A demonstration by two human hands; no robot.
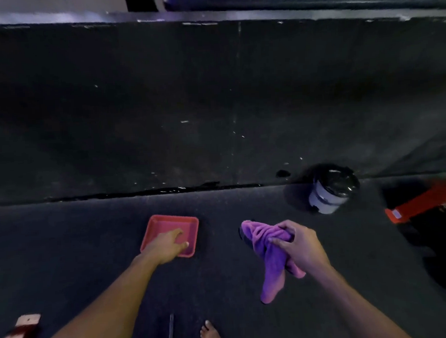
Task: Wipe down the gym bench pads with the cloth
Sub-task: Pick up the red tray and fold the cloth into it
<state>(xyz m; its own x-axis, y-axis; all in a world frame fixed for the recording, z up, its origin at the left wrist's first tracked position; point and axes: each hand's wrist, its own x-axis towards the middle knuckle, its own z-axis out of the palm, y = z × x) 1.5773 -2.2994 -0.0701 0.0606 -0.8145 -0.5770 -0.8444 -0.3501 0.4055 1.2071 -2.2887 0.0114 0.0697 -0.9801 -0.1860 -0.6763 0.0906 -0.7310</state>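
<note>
- The cloth (pixel 267 253) is showing as a purple, soft, fuzzy-looking towel, bunched into ridged folds at its far end and hanging down in a limp, tapering tail toward the near side
- It is sitting right of centre in the near part of the scene, held up above the dark floor (pixel 214 118)
- The right hand (pixel 300 246) is gripping the cloth around its middle, fingers and thumb curling over the bunched folds
- The left hand (pixel 169 244) is reaching into a shallow red square tray (pixel 153 229) with rounded corners, fingers loosely spread and pointing down onto its smooth bottom; whether they are pinching anything is impossible to tell
- The tray is lying on the floor left of the cloth, well apart from it
- The near floor is looking like matte, fine-grained carpet, while the farther strip is looking darker and scuffed with pale flecks
- A round, pale bucket (pixel 326 195) lined with a glossy black bag is standing far right of the cloth
- A bare foot (pixel 211 335) is showing at the near edge
</note>
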